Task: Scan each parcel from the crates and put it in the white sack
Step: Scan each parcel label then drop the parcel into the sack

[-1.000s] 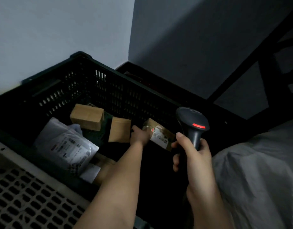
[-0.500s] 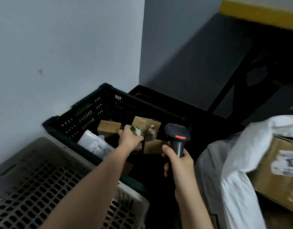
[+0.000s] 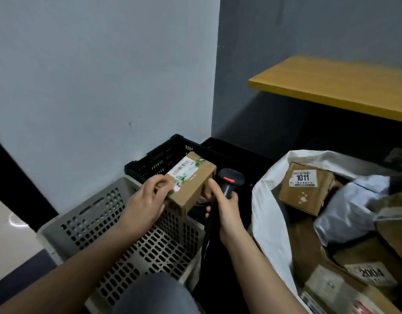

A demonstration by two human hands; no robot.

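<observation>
Grey crate (image 3: 118,225) nearest, black crate (image 3: 163,155) behind it against the wall. Left hand (image 3: 145,200) grips the near end of the parcel (image 3: 191,184), held above the grey crate's far rim; long axis runs near-left to far-right, label up. Right hand (image 3: 225,207) clasps the scanner (image 3: 229,180), thumb touching the parcel's right side. White sack (image 3: 263,200) open just right, boxes inside.

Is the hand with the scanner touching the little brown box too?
Touching. The head view shows the right hand gripping the scanner while its outstretched finger presses the side of the cardboard box, which the left hand holds.
</observation>
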